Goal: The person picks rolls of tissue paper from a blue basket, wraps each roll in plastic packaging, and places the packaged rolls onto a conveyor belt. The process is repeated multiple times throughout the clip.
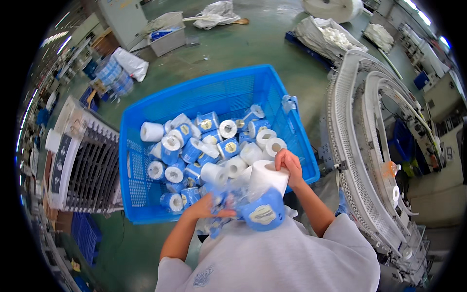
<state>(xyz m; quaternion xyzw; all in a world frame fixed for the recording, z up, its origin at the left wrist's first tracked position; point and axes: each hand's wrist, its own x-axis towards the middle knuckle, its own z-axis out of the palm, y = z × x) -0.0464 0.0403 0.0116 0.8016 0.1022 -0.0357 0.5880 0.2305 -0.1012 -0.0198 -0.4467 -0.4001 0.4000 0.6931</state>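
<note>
Close to my chest, a bare white toilet paper roll (265, 181) is held by my right hand (290, 168), its fingers bent over the top rim near the core hole. Just below the roll bulges a blue plastic wrapper (264, 214) with a pale label. My left hand (206, 205) grips crumpled clear-and-blue film at the wrapper's left side, partly smeared by motion. Whether the film still touches the roll is hard to make out. In front of me stands a big blue plastic basket (204, 85), holding many rolls, some bare white, others in blue wrappers such as this wrapped roll (227, 147).
A curved conveyor (340, 141) runs along my right, with an orange bottle (390, 169) beside it. To my left are a slatted grey-white machine (92, 160) and a blue pallet (86, 236). A grey bin (167, 43) and white sacks (216, 13) lie beyond the basket.
</note>
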